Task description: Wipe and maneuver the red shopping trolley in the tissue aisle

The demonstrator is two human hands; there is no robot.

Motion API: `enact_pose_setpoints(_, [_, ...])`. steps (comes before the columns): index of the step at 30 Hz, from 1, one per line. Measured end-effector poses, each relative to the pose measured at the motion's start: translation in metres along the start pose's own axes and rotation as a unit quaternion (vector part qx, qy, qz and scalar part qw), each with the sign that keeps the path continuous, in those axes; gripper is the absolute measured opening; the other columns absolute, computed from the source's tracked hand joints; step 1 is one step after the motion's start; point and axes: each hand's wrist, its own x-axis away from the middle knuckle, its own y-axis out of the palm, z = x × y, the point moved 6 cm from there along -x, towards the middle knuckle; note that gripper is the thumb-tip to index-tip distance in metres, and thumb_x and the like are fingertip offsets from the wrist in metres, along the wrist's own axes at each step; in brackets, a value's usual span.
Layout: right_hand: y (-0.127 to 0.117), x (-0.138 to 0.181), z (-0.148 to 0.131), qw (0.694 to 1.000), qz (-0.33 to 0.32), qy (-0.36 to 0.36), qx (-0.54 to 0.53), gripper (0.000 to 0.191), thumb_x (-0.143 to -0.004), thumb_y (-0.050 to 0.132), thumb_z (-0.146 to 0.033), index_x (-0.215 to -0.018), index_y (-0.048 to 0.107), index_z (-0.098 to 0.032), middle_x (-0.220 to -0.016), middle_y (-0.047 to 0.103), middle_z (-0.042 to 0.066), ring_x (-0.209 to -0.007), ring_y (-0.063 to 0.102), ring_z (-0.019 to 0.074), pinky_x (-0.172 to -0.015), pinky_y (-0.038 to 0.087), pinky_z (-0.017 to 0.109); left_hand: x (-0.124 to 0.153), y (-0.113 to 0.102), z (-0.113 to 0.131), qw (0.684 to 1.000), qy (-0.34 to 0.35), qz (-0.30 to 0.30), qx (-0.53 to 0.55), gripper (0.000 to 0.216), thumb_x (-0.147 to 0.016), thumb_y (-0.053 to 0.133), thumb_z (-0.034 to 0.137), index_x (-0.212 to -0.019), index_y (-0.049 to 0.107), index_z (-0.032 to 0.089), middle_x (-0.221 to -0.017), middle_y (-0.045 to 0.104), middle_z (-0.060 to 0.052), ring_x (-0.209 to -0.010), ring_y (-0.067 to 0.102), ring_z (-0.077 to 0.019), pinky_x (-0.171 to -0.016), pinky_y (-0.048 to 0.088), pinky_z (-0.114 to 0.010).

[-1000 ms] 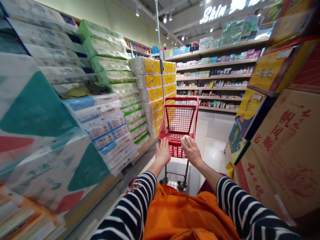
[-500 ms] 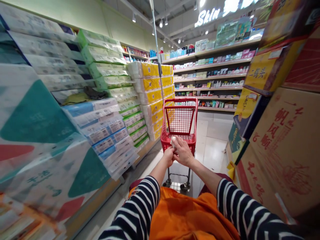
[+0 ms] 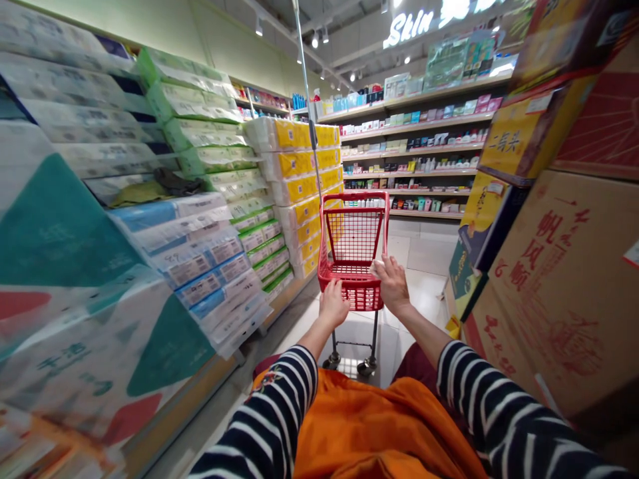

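A red shopping cart [image 3: 352, 249] with a grid basket stands right in front of me on dark casters. My left hand [image 3: 333, 306] is at the near left of its basket, fingers apart and slightly bent with nothing visible in them. Whether the fingertips touch the cart I cannot tell. At the basket's near right side, my right hand [image 3: 394, 285] pinches a small white crumpled wad [image 3: 376, 267], perhaps tissue or cloth. Most of the wad is covered by the fingers.
Stacked paper packs [image 3: 219, 259] line the left side, with yellow-and-white bundles [image 3: 294, 179] farther on. Cardboard cartons [image 3: 574, 286] rise close on the right. Shelves of small boxes and bottles [image 3: 414, 140] cross the back. A thin metal pole [image 3: 305, 80] stands beyond the cart.
My hands were together in front of the basket and have come apart. The right hand has moved right and up with the white wad; the left has shifted slightly left.
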Motion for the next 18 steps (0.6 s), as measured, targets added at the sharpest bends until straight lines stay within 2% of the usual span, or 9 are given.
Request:
enact_pose_setpoints(2, [0.010, 0.004, 0.005, 0.999, -0.036, -0.001, 0.032, 0.039, -0.090, 0.039, -0.014, -0.126, 0.051, -0.015, -0.139, 0.041, 0.015, -0.132, 0.030, 0.0292, -0.102, 0.031, 0.050, 0.002, -0.002, 0.002, 0.982, 0.032, -0.008, -0.184, 0.070, -0.071, 0.047, 0.014, -0.139, 0.028, 0.013, -0.152, 0.015, -0.010, -0.140, 0.011, -0.0222, -0.113, 0.010, -0.047])
enact_pose_setpoints(4, [0.022, 0.013, -0.006, 0.997, -0.064, -0.032, 0.042, 0.039, -0.090, 0.038, -0.014, -0.127, 0.051, -0.015, -0.139, 0.042, 0.015, -0.131, 0.032, 0.0284, -0.101, 0.032, 0.048, 0.004, -0.001, 0.002, 0.953, 0.050, -0.024, -0.298, 0.072, -0.073, 0.044, 0.016, -0.141, 0.021, 0.012, -0.153, 0.011, -0.011, -0.140, 0.008, -0.0231, -0.112, 0.012, -0.050])
enact_pose_setpoints(9, [0.040, 0.022, -0.062, 0.988, -0.079, -0.126, 0.033, 0.045, -0.087, 0.037, -0.010, -0.130, 0.047, -0.017, -0.142, 0.037, 0.014, -0.132, 0.030, 0.0267, -0.103, 0.031, 0.047, 0.009, 0.004, 0.002, 0.916, 0.085, -0.048, -0.389, 0.074, -0.074, 0.043, 0.019, -0.142, 0.016, 0.011, -0.153, 0.009, -0.011, -0.140, 0.006, -0.0234, -0.111, 0.014, -0.050])
enact_pose_setpoints(11, [0.042, 0.020, -0.072, 0.985, -0.084, -0.149, 0.037, 0.045, -0.086, 0.038, -0.009, -0.129, 0.048, -0.018, -0.143, 0.037, 0.013, -0.132, 0.031, 0.0270, -0.103, 0.031, 0.047, 0.010, 0.003, 0.001, 0.908, 0.092, -0.052, -0.406, 0.076, -0.073, 0.045, 0.020, -0.142, 0.016, 0.012, -0.153, 0.009, -0.011, -0.140, 0.006, -0.0237, -0.111, 0.014, -0.050])
enact_pose_setpoints(14, [0.039, 0.019, -0.059, 0.981, -0.087, -0.161, 0.056, 0.044, -0.086, 0.039, -0.009, -0.128, 0.050, -0.017, -0.141, 0.039, 0.013, -0.131, 0.032, 0.0281, -0.103, 0.032, 0.048, 0.007, -0.001, -0.004, 0.904, 0.084, -0.049, -0.416, 0.075, -0.073, 0.044, 0.020, -0.142, 0.016, 0.011, -0.153, 0.008, -0.011, -0.140, 0.006, -0.0238, -0.111, 0.014, -0.050])
enact_pose_setpoints(18, [0.025, 0.022, -0.009, 0.989, -0.051, -0.116, 0.080, 0.042, -0.088, 0.036, -0.010, -0.128, 0.049, -0.015, -0.141, 0.039, 0.015, -0.131, 0.032, 0.0300, -0.100, 0.033, 0.051, 0.003, -0.005, -0.012, 0.908, 0.064, -0.049, -0.411, 0.072, -0.075, 0.042, 0.018, -0.143, 0.017, 0.010, -0.153, 0.008, -0.011, -0.140, 0.006, -0.0243, -0.111, 0.014, -0.052])
